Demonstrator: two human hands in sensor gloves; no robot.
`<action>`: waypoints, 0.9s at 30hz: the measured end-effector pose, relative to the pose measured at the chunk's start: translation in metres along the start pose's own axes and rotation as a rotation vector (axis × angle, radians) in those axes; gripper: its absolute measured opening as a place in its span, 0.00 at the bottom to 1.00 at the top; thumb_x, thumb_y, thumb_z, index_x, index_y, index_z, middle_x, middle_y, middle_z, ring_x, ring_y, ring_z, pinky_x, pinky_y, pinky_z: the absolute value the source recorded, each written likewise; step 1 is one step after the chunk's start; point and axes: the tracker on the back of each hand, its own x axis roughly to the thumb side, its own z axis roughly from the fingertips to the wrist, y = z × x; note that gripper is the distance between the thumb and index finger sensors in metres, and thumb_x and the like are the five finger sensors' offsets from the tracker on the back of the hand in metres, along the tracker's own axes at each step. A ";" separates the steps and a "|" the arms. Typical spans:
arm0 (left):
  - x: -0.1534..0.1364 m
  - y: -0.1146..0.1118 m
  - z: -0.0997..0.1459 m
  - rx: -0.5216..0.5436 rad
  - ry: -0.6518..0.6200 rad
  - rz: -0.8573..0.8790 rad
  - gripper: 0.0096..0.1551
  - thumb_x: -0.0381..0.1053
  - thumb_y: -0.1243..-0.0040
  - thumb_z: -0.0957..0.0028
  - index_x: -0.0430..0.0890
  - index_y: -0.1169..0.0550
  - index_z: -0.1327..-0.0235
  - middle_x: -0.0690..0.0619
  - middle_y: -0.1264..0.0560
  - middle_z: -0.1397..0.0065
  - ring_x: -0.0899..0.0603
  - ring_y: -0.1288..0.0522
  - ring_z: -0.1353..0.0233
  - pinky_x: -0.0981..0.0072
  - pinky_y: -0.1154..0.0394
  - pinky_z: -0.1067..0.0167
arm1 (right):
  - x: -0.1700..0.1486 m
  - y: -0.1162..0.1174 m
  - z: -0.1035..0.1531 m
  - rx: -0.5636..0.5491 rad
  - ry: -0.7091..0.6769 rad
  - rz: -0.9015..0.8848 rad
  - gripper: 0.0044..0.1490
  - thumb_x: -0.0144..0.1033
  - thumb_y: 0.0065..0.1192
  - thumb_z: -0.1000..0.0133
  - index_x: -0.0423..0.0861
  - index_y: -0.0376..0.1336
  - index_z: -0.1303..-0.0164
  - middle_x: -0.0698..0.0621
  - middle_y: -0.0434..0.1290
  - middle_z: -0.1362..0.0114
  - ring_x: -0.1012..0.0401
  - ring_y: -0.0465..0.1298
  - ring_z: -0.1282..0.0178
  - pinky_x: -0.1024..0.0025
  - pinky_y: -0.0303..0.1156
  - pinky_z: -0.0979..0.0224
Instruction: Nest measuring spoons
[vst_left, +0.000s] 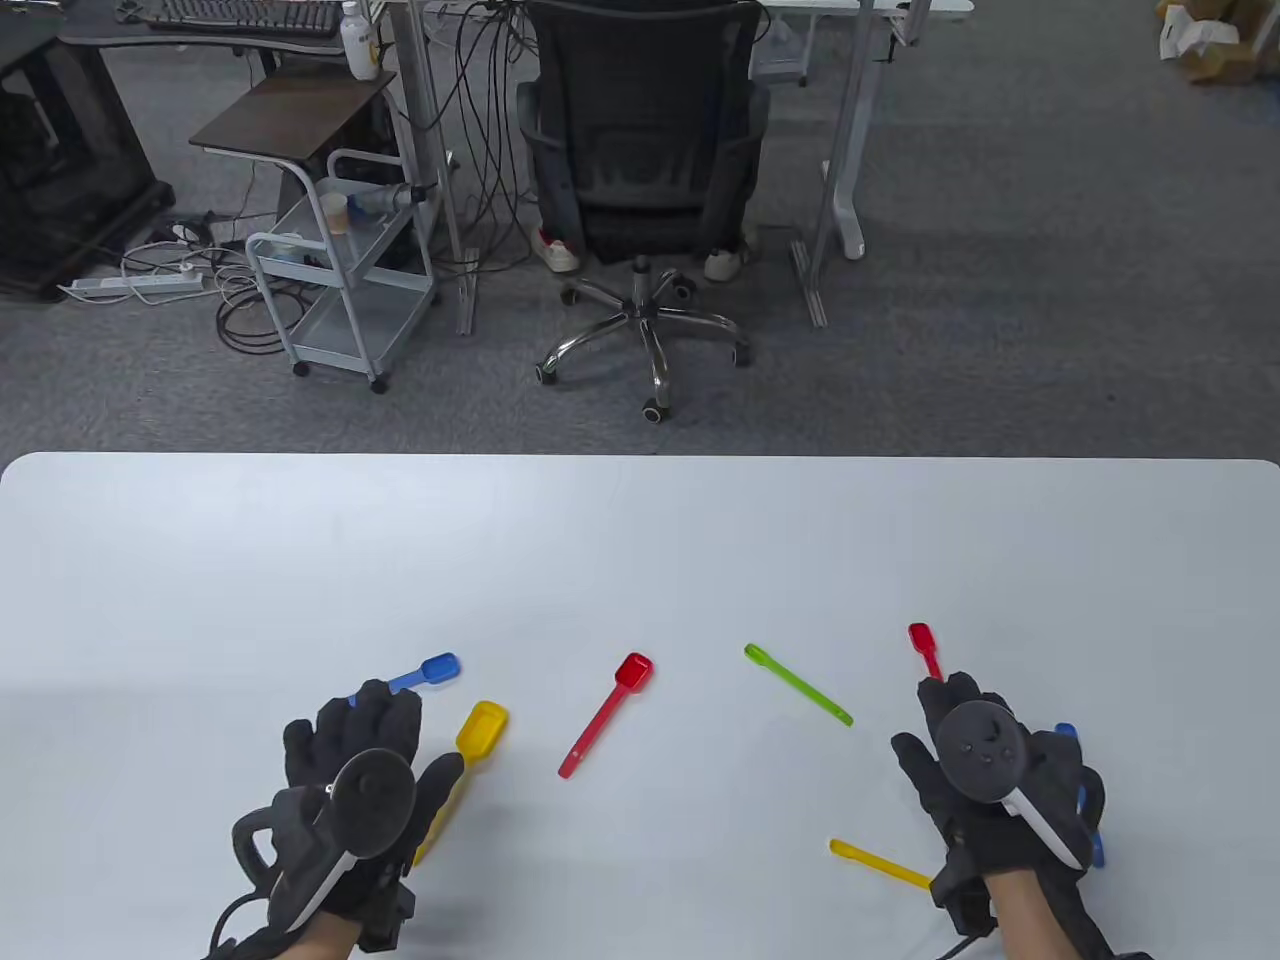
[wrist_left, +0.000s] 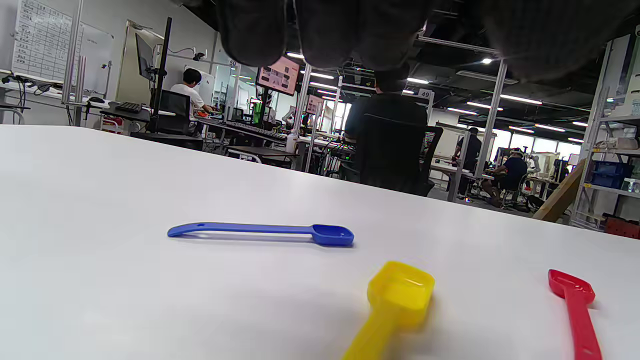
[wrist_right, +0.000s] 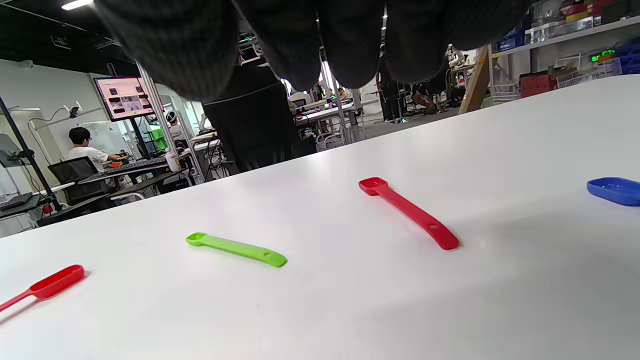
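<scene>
Several coloured plastic measuring spoons lie apart on the white table (vst_left: 640, 540). A blue spoon (vst_left: 428, 671) (wrist_left: 260, 231) and a big yellow spoon (vst_left: 480, 730) (wrist_left: 397, 297) lie by my left hand (vst_left: 350, 740), which hovers over their handles holding nothing. A long red spoon (vst_left: 607, 714) (wrist_left: 575, 305) (wrist_right: 47, 285) lies mid-table, a green spoon (vst_left: 798, 684) (wrist_right: 235, 247) to its right. My right hand (vst_left: 960, 710) hovers over the handle of a small red spoon (vst_left: 925, 648) (wrist_right: 407, 211). A second blue spoon (vst_left: 1085, 800) (wrist_right: 615, 190) lies partly under that hand. A thin yellow spoon (vst_left: 880, 863) lies near its wrist.
Beyond the table's far edge stand a black office chair (vst_left: 640, 160), a small metal trolley (vst_left: 340, 270) and desk legs with cables. In the wrist views people sit at desks far behind the table.
</scene>
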 end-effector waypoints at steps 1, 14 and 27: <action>0.001 0.000 0.000 0.001 0.000 -0.002 0.46 0.73 0.35 0.56 0.55 0.26 0.24 0.50 0.31 0.15 0.29 0.29 0.16 0.32 0.42 0.20 | 0.000 0.000 0.000 0.000 -0.001 0.000 0.43 0.52 0.58 0.42 0.44 0.60 0.18 0.34 0.60 0.11 0.31 0.63 0.19 0.35 0.60 0.24; 0.006 -0.007 0.001 -0.038 0.003 -0.030 0.46 0.73 0.35 0.56 0.55 0.25 0.24 0.50 0.31 0.15 0.28 0.29 0.17 0.31 0.42 0.21 | 0.000 0.000 0.001 -0.024 -0.005 -0.002 0.43 0.52 0.58 0.42 0.44 0.59 0.18 0.34 0.60 0.11 0.31 0.63 0.19 0.35 0.60 0.24; 0.013 -0.045 -0.005 -0.173 0.016 -0.148 0.45 0.73 0.35 0.56 0.55 0.25 0.25 0.49 0.31 0.15 0.29 0.29 0.17 0.32 0.42 0.21 | 0.002 0.001 0.001 -0.028 -0.014 0.016 0.43 0.52 0.58 0.42 0.44 0.59 0.18 0.35 0.61 0.11 0.31 0.63 0.19 0.35 0.60 0.24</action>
